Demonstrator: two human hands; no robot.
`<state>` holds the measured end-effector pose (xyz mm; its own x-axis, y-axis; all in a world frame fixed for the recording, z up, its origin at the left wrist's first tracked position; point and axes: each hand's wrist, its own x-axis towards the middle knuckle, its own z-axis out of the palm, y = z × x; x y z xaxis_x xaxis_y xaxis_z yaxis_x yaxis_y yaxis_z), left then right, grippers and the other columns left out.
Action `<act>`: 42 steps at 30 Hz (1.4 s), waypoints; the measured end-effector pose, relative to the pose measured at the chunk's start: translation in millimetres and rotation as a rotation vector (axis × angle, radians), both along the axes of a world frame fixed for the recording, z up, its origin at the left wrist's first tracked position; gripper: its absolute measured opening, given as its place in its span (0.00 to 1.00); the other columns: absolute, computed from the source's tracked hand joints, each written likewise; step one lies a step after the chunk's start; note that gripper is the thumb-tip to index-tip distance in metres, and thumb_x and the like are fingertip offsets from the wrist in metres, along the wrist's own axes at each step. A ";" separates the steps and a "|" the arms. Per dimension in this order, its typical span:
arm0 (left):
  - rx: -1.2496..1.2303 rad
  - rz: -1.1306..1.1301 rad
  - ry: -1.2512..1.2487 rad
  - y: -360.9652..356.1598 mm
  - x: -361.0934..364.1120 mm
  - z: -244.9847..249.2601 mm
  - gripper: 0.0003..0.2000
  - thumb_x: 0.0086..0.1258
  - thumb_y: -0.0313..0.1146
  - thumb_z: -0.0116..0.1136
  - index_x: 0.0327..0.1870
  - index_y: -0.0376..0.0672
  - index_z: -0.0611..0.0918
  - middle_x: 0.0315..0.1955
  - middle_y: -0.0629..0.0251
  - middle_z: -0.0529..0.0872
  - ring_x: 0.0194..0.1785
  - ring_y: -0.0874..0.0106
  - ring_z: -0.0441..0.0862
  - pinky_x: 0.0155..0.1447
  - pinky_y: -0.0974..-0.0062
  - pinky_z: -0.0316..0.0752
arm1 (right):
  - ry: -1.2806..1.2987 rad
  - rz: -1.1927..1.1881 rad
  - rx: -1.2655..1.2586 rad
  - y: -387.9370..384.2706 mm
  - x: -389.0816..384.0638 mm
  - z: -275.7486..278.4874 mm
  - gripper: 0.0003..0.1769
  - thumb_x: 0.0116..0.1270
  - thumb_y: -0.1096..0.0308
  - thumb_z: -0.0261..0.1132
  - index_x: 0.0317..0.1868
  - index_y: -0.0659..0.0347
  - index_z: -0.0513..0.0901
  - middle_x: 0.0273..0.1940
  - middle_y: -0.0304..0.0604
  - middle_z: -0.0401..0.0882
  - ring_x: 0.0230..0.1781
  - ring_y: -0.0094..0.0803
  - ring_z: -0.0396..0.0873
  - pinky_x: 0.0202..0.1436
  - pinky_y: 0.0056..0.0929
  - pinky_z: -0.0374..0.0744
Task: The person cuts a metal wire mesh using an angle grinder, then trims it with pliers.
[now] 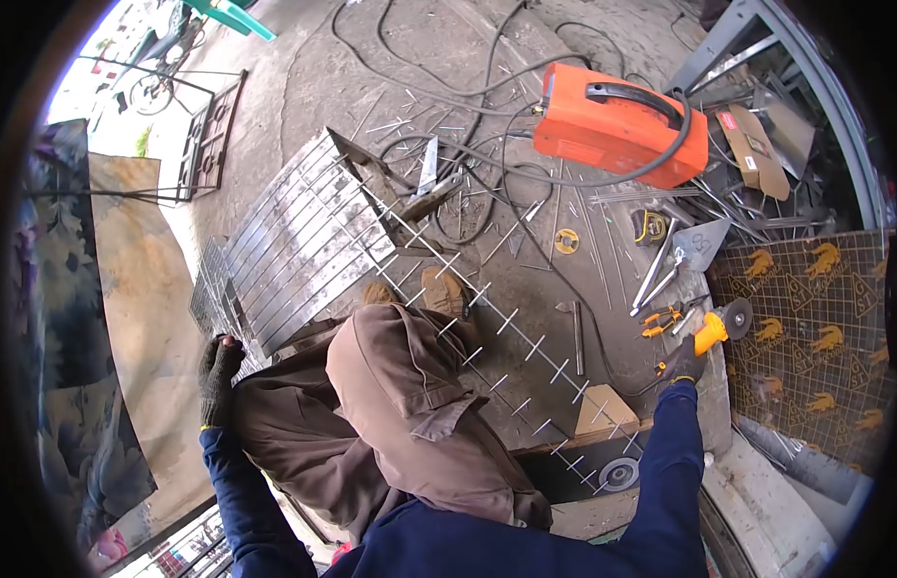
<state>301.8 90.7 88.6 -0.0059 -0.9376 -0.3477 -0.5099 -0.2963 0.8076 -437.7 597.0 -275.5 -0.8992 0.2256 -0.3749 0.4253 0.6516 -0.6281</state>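
Note:
In my right hand (686, 362), gloved, is a yellow angle grinder (711, 332), its dark disc (737, 318) pointing right. My left hand (220, 371), in a dark glove, is beside the left edge of the metal work, its fingers curled; what they hold, if anything, is hidden. A metal lattice of thin rods (511, 323) runs diagonally from the silver sheet-metal table (299, 241) past my knees to the lower right. Orange-handled pliers (658, 328) lie left of the grinder.
An orange welding machine (617, 125) with dark cables stands at the upper right. A tape measure (651, 227), a yellow disc (566, 241), a hammer (577, 337) and scattered rods lie on the floor. A patterned board (805, 337) stands at the right, a floral cloth (68, 318) at the left.

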 end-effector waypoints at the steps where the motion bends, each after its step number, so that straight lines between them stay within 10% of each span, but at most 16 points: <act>1: -0.006 0.003 0.015 3.4 -5.3 1.5 0.17 0.81 0.48 0.65 0.52 0.41 0.85 0.39 0.71 0.86 0.41 0.78 0.82 0.48 0.77 0.77 | 0.060 0.013 -0.027 -0.6 4.3 -0.5 0.34 0.66 0.52 0.76 0.64 0.67 0.82 0.53 0.52 0.89 0.50 0.48 0.88 0.56 0.44 0.83; 12: -0.063 -0.092 -0.120 8.1 -45.9 13.9 0.19 0.82 0.47 0.63 0.53 0.36 0.84 0.42 0.69 0.86 0.47 0.76 0.82 0.57 0.74 0.77 | -0.156 0.027 0.044 9.0 -6.2 -1.3 0.39 0.61 0.49 0.79 0.63 0.71 0.82 0.51 0.53 0.88 0.49 0.47 0.88 0.56 0.44 0.84; 16: -0.103 -0.146 -0.146 7.7 -51.6 12.7 0.18 0.82 0.45 0.64 0.53 0.36 0.85 0.41 0.69 0.86 0.47 0.76 0.82 0.57 0.75 0.77 | 0.158 0.043 0.224 -29.6 12.4 52.7 0.41 0.65 0.50 0.78 0.71 0.66 0.77 0.55 0.52 0.87 0.49 0.46 0.87 0.56 0.41 0.84; 18: -0.134 -0.186 -0.171 5.8 -60.1 12.9 0.17 0.82 0.44 0.65 0.52 0.36 0.85 0.41 0.69 0.86 0.47 0.77 0.81 0.57 0.75 0.76 | 0.192 0.299 -0.289 -67.9 25.1 77.0 0.32 0.73 0.55 0.73 0.71 0.63 0.78 0.50 0.49 0.86 0.43 0.44 0.85 0.53 0.41 0.84; 22: -0.134 -0.202 0.042 8.4 -121.5 10.2 0.18 0.82 0.45 0.64 0.56 0.37 0.86 0.47 0.68 0.89 0.51 0.77 0.83 0.61 0.73 0.77 | -0.617 0.534 -0.787 -162.2 114.4 190.3 0.26 0.81 0.50 0.64 0.67 0.61 0.82 0.44 0.39 0.87 0.42 0.32 0.83 0.50 0.36 0.81; 24: 0.096 -0.222 0.133 15.6 -176.3 14.2 0.18 0.82 0.44 0.65 0.58 0.37 0.87 0.48 0.67 0.90 0.53 0.76 0.83 0.63 0.72 0.77 | 0.405 1.742 -0.072 -172.8 140.1 179.0 0.25 0.83 0.47 0.61 0.61 0.61 0.85 0.42 0.36 0.87 0.42 0.24 0.82 0.47 0.31 0.81; 26: 0.385 -0.344 0.202 14.7 -196.2 -31.8 0.19 0.82 0.45 0.65 0.60 0.38 0.86 0.51 0.67 0.90 0.55 0.75 0.85 0.62 0.72 0.77 | -0.248 1.451 -0.243 -225.4 194.2 287.6 0.23 0.84 0.47 0.60 0.56 0.60 0.87 0.41 0.37 0.88 0.39 0.23 0.83 0.44 0.29 0.80; 29: 0.290 -0.343 0.320 12.5 -211.6 -33.8 0.19 0.82 0.45 0.64 0.61 0.39 0.86 0.51 0.67 0.90 0.55 0.74 0.85 0.62 0.71 0.78 | -0.542 1.222 -0.406 -222.3 214.4 257.9 0.22 0.83 0.49 0.62 0.55 0.60 0.87 0.35 0.38 0.86 0.35 0.23 0.82 0.39 0.30 0.79; 34: 0.158 -0.461 0.527 5.4 -235.1 -37.5 0.19 0.82 0.45 0.64 0.62 0.41 0.85 0.52 0.65 0.90 0.56 0.73 0.86 0.61 0.71 0.79 | -0.172 1.337 -0.386 -215.7 220.5 283.4 0.19 0.83 0.53 0.63 0.51 0.63 0.86 0.28 0.36 0.82 0.28 0.23 0.78 0.33 0.30 0.76; 42: 0.141 -0.573 0.911 8.5 -259.5 2.7 0.21 0.81 0.49 0.64 0.65 0.44 0.84 0.56 0.62 0.89 0.58 0.68 0.87 0.62 0.66 0.81 | 0.111 1.108 -0.465 -218.2 225.1 398.8 0.18 0.75 0.75 0.67 0.63 0.65 0.83 0.44 0.44 0.88 0.42 0.25 0.86 0.44 0.27 0.83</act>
<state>42.3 99.1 91.3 -0.7408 -0.6650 -0.0951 0.1719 -0.3246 0.9301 -212.6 378.9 123.3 -0.5513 -0.8250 -0.1241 -0.2929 0.3307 -0.8971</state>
